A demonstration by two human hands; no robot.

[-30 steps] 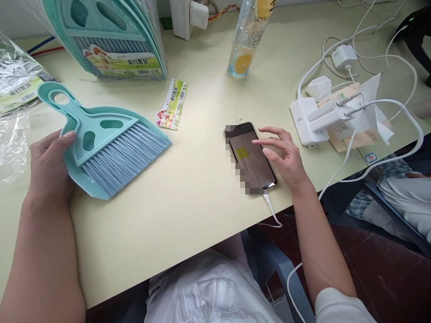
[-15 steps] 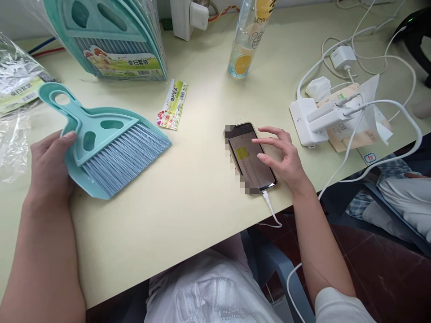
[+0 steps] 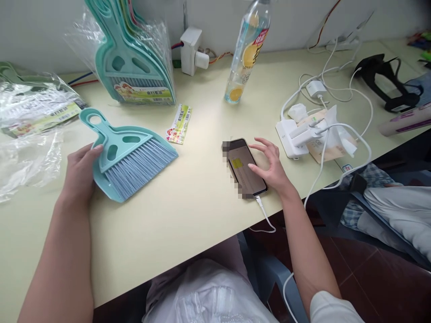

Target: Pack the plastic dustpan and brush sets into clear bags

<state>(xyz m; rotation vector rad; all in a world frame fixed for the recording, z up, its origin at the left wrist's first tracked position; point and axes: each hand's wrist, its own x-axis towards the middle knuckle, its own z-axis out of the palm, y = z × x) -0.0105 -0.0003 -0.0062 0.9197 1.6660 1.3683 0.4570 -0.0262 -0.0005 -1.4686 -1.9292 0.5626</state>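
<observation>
Nesting in the dustpan (image 3: pixel 107 190) is a brush (image 3: pixel 139 167).

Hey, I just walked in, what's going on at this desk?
Someone is seated at a table, both hands busy. The left hand grips the side of a teal dustpan with a brush nested in it. The right hand is spread at a lit phone with a white cable plugged in; whether the fingers touch the screen is unclear. A printed card lies between, and similar sets in clear wrap stand behind.
</observation>
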